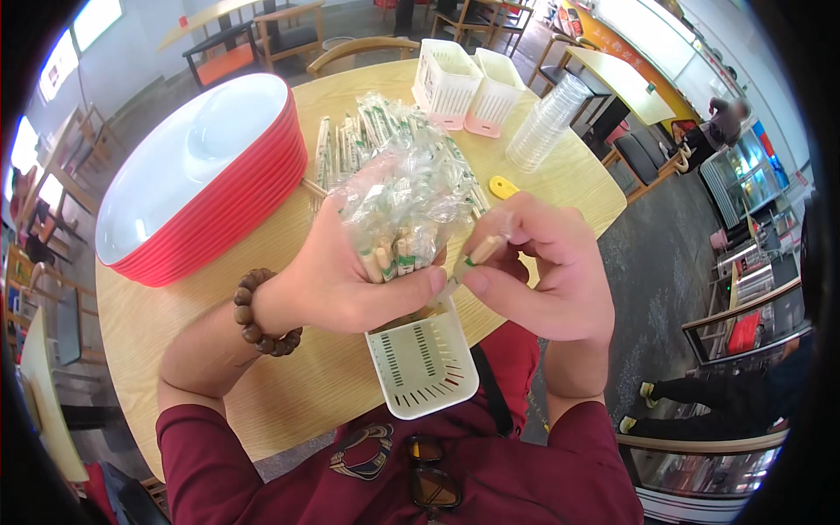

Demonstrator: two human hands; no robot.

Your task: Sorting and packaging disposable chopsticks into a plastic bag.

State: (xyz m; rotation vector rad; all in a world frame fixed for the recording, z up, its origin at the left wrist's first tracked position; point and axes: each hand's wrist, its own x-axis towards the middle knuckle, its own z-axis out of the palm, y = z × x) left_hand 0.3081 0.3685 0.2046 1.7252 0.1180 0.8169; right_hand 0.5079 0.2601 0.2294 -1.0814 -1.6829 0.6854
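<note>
My left hand (357, 289), with a wooden bead bracelet at the wrist, grips a bundle of wrapped disposable chopsticks (400, 252) whose clear plastic sleeves spread beyond it. To its right, my right hand (545, 269) pinches the end of a wrapped pair of chopsticks (484, 251) between thumb and fingers. Below the bundle, at the near table edge, lies a white slotted plastic basket (423, 374); its far part is hidden by my hands. More wrapped chopsticks (384, 118) are spread on the table behind the bundle.
Stacked red-and-white oval bowls (216, 190) stand at left on the wooden table (262, 407). Two white baskets (449, 82), stacked clear plastic cups (548, 121) and a yellow object (503, 187) are farther back. Chairs surround the table; a person (715, 131) is at far right, another's legs (695, 400) lower right.
</note>
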